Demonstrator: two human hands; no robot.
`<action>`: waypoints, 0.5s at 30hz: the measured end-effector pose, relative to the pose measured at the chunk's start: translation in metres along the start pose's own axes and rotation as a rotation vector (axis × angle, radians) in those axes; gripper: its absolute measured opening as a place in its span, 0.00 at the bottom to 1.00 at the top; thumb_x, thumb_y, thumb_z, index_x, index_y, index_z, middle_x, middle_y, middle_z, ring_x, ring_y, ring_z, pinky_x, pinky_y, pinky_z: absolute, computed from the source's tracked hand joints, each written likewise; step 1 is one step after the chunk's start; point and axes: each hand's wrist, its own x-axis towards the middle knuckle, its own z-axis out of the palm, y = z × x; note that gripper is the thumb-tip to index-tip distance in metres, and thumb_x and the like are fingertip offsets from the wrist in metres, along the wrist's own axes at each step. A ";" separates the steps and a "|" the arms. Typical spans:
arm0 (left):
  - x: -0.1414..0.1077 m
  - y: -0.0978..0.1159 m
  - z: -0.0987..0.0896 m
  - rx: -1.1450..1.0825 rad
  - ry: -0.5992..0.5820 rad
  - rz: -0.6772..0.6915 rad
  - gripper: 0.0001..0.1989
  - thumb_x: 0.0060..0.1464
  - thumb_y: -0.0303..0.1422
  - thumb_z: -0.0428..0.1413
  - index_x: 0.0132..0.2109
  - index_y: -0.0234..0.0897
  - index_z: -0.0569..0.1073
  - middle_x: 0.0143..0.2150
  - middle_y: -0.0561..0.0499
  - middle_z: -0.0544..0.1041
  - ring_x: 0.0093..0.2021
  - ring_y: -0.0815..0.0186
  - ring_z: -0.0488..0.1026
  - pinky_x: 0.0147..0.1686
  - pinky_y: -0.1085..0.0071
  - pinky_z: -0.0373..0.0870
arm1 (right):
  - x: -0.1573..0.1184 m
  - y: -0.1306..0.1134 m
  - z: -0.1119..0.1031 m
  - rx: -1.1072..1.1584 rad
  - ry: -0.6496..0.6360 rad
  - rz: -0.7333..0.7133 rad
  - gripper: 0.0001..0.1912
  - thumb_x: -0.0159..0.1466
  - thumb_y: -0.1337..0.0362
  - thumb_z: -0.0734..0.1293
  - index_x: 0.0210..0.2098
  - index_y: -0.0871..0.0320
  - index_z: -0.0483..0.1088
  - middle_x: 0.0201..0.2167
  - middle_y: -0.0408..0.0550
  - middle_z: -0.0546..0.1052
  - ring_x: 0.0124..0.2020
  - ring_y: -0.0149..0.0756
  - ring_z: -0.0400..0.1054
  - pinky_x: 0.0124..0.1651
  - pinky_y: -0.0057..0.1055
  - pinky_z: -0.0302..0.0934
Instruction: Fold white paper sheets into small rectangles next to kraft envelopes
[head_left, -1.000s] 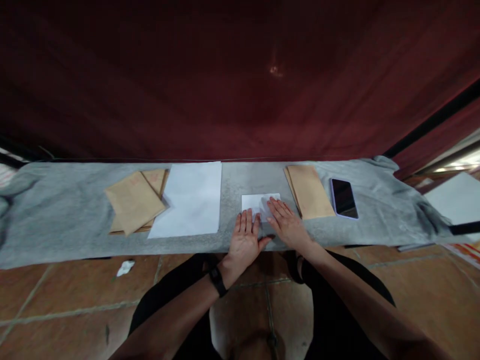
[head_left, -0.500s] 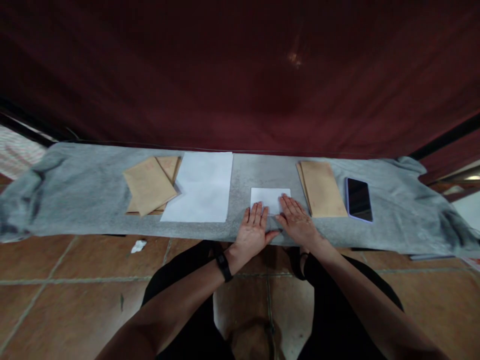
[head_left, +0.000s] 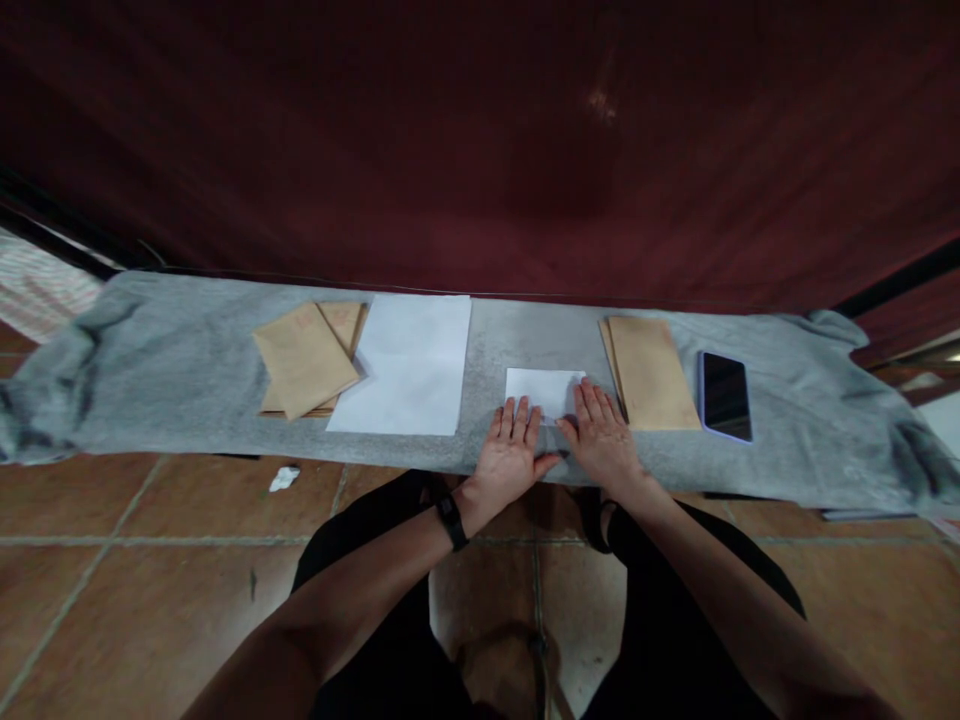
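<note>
A small white piece of paper (head_left: 543, 386), which looks folded, lies flat on the grey cloth between my hands. My left hand (head_left: 510, 450) rests palm down with fingers stretched out, its fingertips on the paper's near left corner. On the near right side, my right hand (head_left: 602, 436) also lies flat, fingers together and extended over the paper's edge. The near edge of the paper is partly hidden by my fingers. Just left of it is a larger stack of white paper sheets (head_left: 411, 365). Brown envelopes (head_left: 654, 375) lie close to the right of my right hand.
More brown envelopes (head_left: 306, 360) lie askew at the left, partly beside the white sheets. A phone (head_left: 726, 397) in a purple case sits at the right. Grey cloth (head_left: 180, 370) covers the narrow bench. A dark red curtain (head_left: 480, 150) hangs behind. A crumpled white scrap (head_left: 284, 479) is on the tiled floor.
The view has shifted slightly. My right hand has turned a little more upright at the paper's right edge; my left hand stays nearly in place on the paper.
</note>
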 end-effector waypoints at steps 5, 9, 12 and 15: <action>0.000 0.001 -0.001 -0.026 0.006 -0.021 0.39 0.64 0.53 0.50 0.70 0.28 0.59 0.73 0.31 0.56 0.74 0.40 0.48 0.69 0.45 0.50 | -0.002 -0.007 0.001 0.037 -0.086 -0.100 0.35 0.74 0.52 0.55 0.74 0.63 0.44 0.74 0.59 0.50 0.73 0.51 0.48 0.72 0.51 0.45; 0.003 -0.001 -0.008 -0.106 0.014 -0.091 0.34 0.65 0.50 0.51 0.68 0.31 0.64 0.73 0.33 0.58 0.73 0.41 0.50 0.68 0.45 0.53 | -0.005 -0.008 0.005 0.005 -0.068 -0.032 0.37 0.74 0.51 0.55 0.73 0.67 0.46 0.73 0.64 0.52 0.72 0.53 0.49 0.71 0.52 0.48; 0.010 -0.007 -0.011 -0.253 0.023 -0.158 0.28 0.66 0.43 0.51 0.65 0.31 0.68 0.72 0.33 0.58 0.72 0.43 0.54 0.67 0.46 0.57 | -0.004 -0.008 0.006 -0.026 -0.039 -0.006 0.37 0.74 0.51 0.55 0.72 0.71 0.48 0.72 0.68 0.54 0.71 0.56 0.52 0.70 0.52 0.49; 0.020 -0.020 -0.009 -0.534 0.074 -0.255 0.24 0.64 0.38 0.53 0.63 0.34 0.70 0.71 0.37 0.61 0.70 0.49 0.60 0.66 0.50 0.62 | -0.002 -0.009 0.005 -0.040 -0.012 -0.011 0.36 0.74 0.51 0.56 0.72 0.70 0.49 0.71 0.68 0.55 0.71 0.56 0.53 0.70 0.52 0.49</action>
